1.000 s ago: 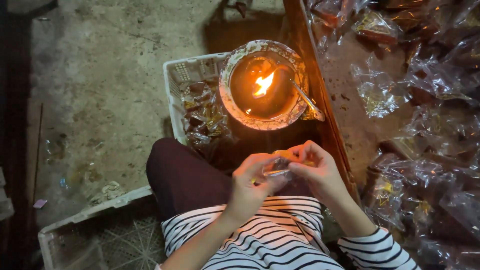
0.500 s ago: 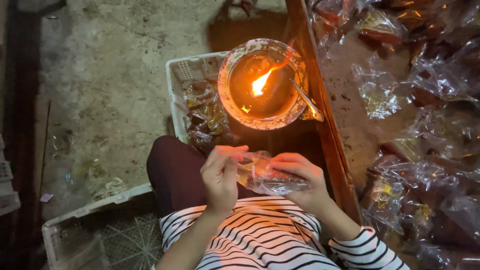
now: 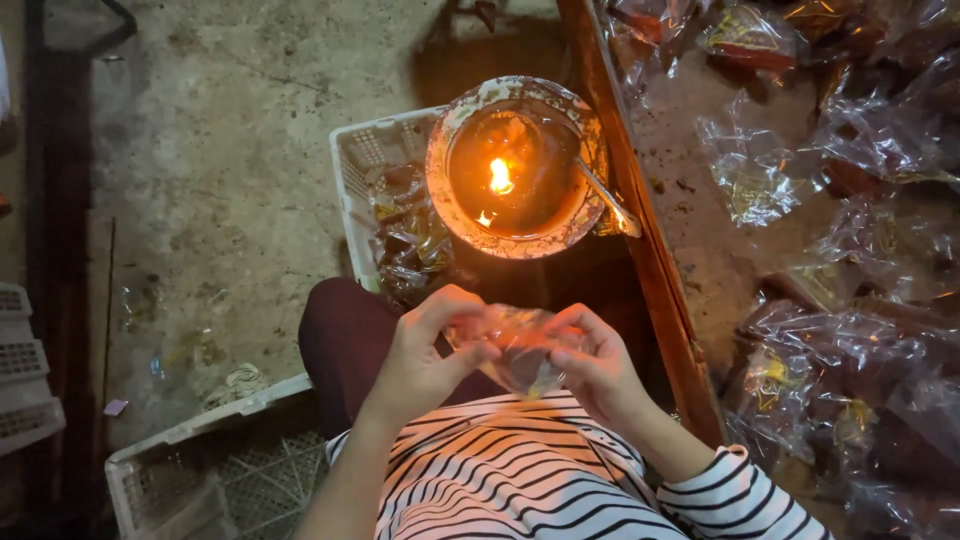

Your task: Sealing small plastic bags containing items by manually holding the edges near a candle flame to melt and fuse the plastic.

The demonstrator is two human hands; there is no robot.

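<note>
I hold a small clear plastic packet [image 3: 515,350] over my lap with both hands. My left hand [image 3: 425,355] pinches its left edge between thumb and fingers. On the packet's right side my right hand [image 3: 598,365] curls around it. A round metal bowl [image 3: 450,140] with a small flame [image 3: 498,176] burning in it stands just beyond my hands. A metal spoon [image 3: 608,198] leans on the bowl's right rim.
A white plastic crate [image 3: 362,165] with several filled packets sits under the bowl. A wooden board edge [image 3: 640,220] runs along the right, with many clear packets [image 3: 850,330] heaped past it. Another white crate [image 3: 200,470] lies lower left on the concrete floor.
My hands have lowered from near the bowl toward my lap, and the packet now shows spread between them. The flame has shrunk and steadied.
</note>
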